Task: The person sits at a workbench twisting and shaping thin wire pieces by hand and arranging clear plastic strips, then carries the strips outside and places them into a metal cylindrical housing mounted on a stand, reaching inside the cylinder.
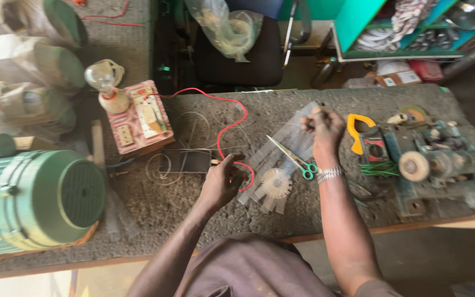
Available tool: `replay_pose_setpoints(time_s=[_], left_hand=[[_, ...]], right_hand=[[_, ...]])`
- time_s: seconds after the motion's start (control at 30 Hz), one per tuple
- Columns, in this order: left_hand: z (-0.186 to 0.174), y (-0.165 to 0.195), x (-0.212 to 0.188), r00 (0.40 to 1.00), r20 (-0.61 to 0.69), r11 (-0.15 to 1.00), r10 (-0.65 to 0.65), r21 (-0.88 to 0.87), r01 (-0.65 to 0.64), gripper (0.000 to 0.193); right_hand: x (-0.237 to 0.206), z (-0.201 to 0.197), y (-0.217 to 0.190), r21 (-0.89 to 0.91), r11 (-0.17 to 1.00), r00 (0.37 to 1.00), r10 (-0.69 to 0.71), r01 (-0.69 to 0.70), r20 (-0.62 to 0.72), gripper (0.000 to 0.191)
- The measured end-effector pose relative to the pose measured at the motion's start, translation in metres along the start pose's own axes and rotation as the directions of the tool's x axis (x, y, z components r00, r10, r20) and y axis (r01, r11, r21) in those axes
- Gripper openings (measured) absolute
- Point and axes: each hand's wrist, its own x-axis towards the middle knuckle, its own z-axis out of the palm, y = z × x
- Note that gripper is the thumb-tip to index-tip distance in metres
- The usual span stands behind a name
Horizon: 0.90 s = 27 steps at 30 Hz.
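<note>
While the left hand [222, 181] is pressed down on the rough grey table [325, 214], its fingers curled and pinching what appears to be the end of the red wire [232, 124], the right hand [325, 129] is held further off, its fingers clenched around the far end of a clear plastic strip [292, 137]. That strip is one of several sheets fanned out between the two hands, and a pair of green-handled scissors [292, 158] is laid across them, just beside a round toothed disc [276, 183]. The red wire is looped from the pink test board [138, 118], on which a bare glass bulb [103, 80] is mounted, at the far left. Several risks can be judged from this layout. Should the board be live, a shock could be taken through the bare fingers at the wire end; whether any metal is exposed there cannot be told. If the strip were pulled sharply, the scissors could be dragged along and dropped off the near edge, or the blades drawn against the right wrist. A tug on the wire could tip the board and break the bulb. Thin loose wire coils [193, 129] lie near the left hand and could be snagged, while a green motor [34, 201] and a winding machine [441, 159] stand well apart at either side.
</note>
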Motion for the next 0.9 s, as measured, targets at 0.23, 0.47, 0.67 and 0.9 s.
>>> replay_pose_setpoints(time_s=[0.23, 0.47, 0.67, 0.9], left_hand=[[0.052, -0.048, 0.026, 0.995, -0.097, 0.988, -0.020, 0.154, 0.035, 0.039], [0.049, -0.043, 0.036, 0.985, -0.160, 0.989, -0.065, 0.119, 0.085, 0.039], [0.053, -0.043, 0.034, 0.992, -0.071, 0.987, -0.109, 0.113, 0.116, 0.043], [0.075, -0.044, 0.026, 0.998, 0.066, 0.980, -0.010, 0.200, -0.003, 0.040]], right_hand=[[-0.040, -0.031, 0.036, -0.901, 0.258, 0.923, 0.075, 0.348, 0.378, 0.024], [-0.055, -0.026, 0.037, -0.912, 0.223, 0.939, -0.100, 0.344, 0.329, 0.009], [-0.054, -0.034, 0.029, -0.845, 0.409, 0.915, -0.347, 0.345, 0.205, 0.008], [-0.060, -0.006, 0.044, -0.713, 0.322, 0.781, -0.197, 0.623, 0.593, 0.010]])
